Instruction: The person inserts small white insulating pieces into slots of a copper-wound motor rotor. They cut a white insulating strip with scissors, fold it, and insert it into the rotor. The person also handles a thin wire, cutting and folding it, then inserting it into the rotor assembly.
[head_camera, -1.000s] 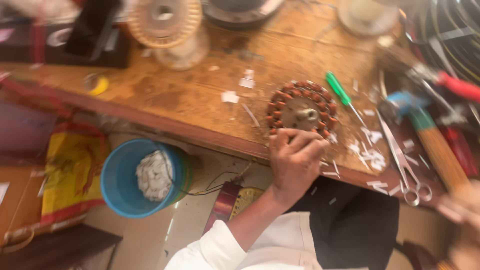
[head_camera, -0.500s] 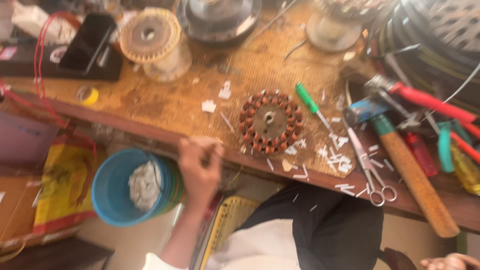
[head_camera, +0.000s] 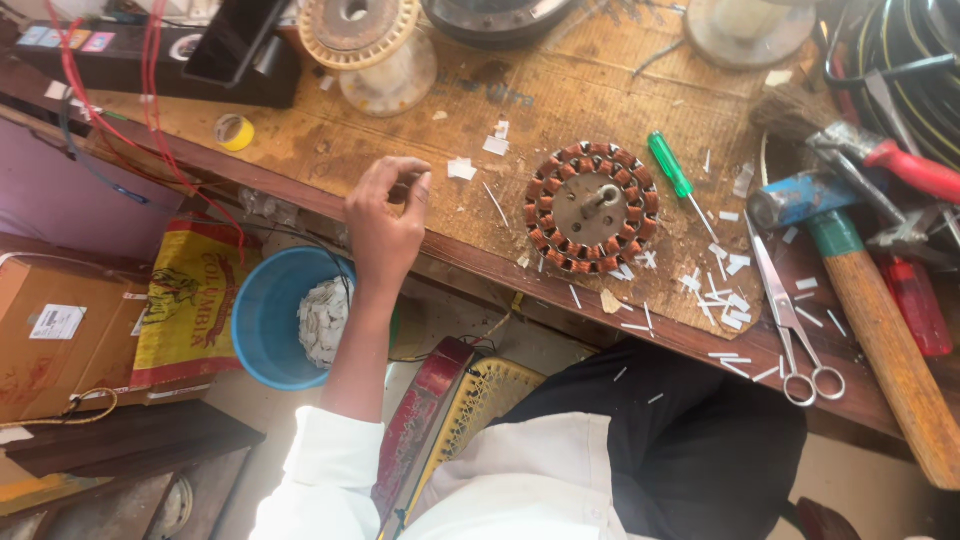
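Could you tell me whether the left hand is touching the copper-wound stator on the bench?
Apart. The head view shows bare wood between the left hand and the stator.

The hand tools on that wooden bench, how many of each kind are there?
Screwdriver, green handle: 1
Scissors: 1
Hammer, wooden handle: 1
Pliers, red grips: 1
Total: 4

Clutter at the right edge may hide more. The left hand hovers over the bench's front edge, on none of them.
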